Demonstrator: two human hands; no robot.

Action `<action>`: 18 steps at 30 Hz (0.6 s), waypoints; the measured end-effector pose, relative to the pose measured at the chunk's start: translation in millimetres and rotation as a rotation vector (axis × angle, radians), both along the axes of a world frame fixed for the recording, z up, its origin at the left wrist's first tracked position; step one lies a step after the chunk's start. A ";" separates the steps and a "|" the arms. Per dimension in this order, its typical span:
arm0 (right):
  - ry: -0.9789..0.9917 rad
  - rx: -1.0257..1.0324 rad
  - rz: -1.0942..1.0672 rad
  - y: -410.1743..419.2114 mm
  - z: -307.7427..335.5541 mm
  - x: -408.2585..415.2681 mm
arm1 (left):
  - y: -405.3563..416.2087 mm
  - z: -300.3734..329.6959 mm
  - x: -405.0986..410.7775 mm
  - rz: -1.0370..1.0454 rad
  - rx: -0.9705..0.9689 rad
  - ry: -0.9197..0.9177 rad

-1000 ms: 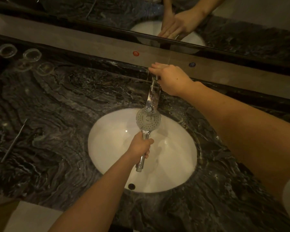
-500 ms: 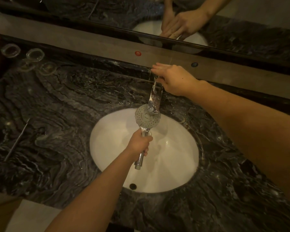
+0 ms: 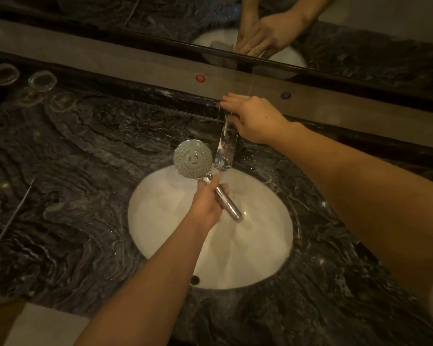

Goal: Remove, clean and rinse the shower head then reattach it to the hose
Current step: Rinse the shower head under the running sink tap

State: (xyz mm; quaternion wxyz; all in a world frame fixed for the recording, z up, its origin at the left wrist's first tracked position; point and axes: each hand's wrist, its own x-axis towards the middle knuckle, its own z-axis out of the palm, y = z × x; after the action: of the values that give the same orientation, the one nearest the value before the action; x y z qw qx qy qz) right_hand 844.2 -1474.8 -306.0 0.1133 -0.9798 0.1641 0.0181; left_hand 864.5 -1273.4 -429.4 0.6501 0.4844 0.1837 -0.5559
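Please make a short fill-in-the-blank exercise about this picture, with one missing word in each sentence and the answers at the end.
1. The left hand grips the shower head by its ______.
2. The right hand rests on top of the ______ behind the sink.
3. The dot on the ledge to the left of the right hand is ______, the other dot blue.
4. The sink bowl is ______ in colour.

Missing words: handle; tap; red; white

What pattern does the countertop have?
Dark stone countertop with pale wavy veins, seen in the head view.
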 end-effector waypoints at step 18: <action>-0.026 0.021 -0.017 -0.6 -2.7 -0.4 | -16.5 -1.3 25.4 0.371 -0.050 0.093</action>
State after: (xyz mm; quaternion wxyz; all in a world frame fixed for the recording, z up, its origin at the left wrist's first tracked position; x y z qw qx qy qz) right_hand 843.8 -1475.4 -308.7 0.1259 -0.9772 0.1706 0.0063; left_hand 889.9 -1289.9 -430.6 0.7441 0.3997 0.2855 -0.4528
